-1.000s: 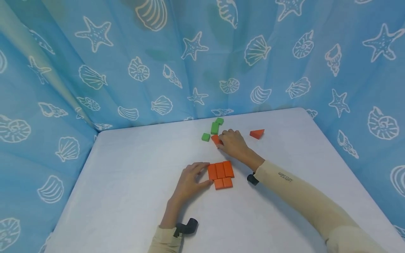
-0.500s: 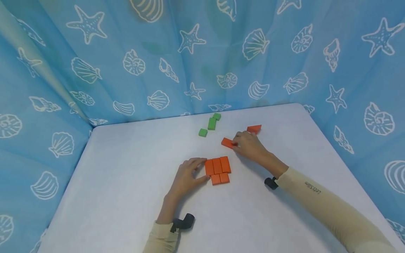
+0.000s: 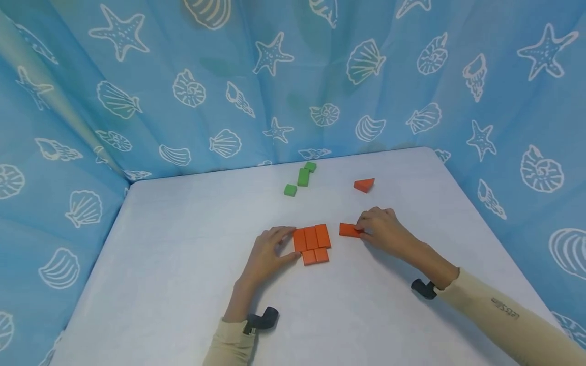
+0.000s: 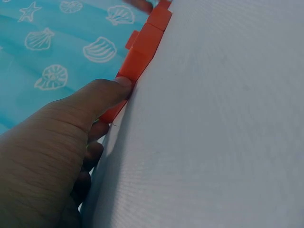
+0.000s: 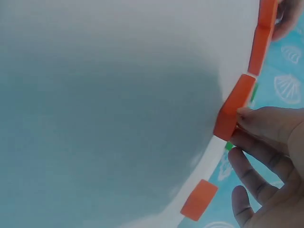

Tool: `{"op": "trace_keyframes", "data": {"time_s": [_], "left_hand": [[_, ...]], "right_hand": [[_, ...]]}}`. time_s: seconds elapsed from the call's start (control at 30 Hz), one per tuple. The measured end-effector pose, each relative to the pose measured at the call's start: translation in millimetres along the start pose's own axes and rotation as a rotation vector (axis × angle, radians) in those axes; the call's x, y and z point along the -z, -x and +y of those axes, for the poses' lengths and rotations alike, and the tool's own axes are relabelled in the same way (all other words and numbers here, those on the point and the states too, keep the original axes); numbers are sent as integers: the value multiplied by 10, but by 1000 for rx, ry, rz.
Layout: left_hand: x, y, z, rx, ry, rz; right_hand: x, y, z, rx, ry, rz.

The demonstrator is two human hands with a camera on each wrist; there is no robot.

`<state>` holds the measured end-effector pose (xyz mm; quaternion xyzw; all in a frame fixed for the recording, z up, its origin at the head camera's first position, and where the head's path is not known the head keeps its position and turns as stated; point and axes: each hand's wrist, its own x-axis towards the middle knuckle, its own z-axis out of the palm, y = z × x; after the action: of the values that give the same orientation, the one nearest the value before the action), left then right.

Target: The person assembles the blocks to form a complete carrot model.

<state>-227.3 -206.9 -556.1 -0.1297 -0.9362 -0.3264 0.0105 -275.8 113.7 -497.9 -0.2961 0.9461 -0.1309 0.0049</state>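
Observation:
Several flat orange blocks lie side by side on the white table, three long ones in a row above two short ones. My left hand rests at the left side of this group, index fingertip and thumb at the two ends of the leftmost long block. In the left wrist view the thumb touches an orange block. To the right of the group, my right hand pinches an orange rectangular block between thumb and fingers, apart from the others. Fingers partly cover that block's right end.
Farther back lie three green blocks, one long and two small. An orange wedge-shaped block sits to their right. A blue curtain with shell prints hangs behind the white table.
My right hand has carried the orange block from beside the green blocks toward the right and nearer, turning it crosswise. The left hand has stayed at the orange group. The head view has shifted slightly.

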Motion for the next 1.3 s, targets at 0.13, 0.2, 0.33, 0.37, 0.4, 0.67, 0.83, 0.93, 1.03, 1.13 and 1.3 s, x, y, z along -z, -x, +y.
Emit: {"op": "trace_keyframes", "data": {"time_s": [0.13,0.2,0.33,0.37,0.4,0.67,0.83,0.93,1.03,1.13,1.3], "left_hand": [[-10,-20,-25,-17,-18,-7],[-1,-25,-24,-21,-21,-9],[36,-29,-6,-20,-10,-2],[40,-30,-4,-18,-8,-1],[40,-30,-4,-17,-9,-2],[9,-23,15,-11,-2,3],[15,-14,34,13,-9,-6],[16,-9,37,20,-10,-9],[12,-4,34,22,-15,-13],[7,-2,25,26,-21,-20],[6,-2,13,41,-14,-24]], "right_hand": [[-2,231,-42,83,41,12],[-17,322,-67,128,33,33],[-64,425,-138,199,-1,78],[-75,442,-158,209,-8,82],[-85,457,-179,218,-14,84],[-153,517,-359,320,-72,96],[-228,479,-490,391,-86,130],[-283,447,-564,419,-82,140],[-331,414,-625,441,-70,153],[-355,387,-677,458,-54,171],[-364,348,-746,462,-40,179]]}}
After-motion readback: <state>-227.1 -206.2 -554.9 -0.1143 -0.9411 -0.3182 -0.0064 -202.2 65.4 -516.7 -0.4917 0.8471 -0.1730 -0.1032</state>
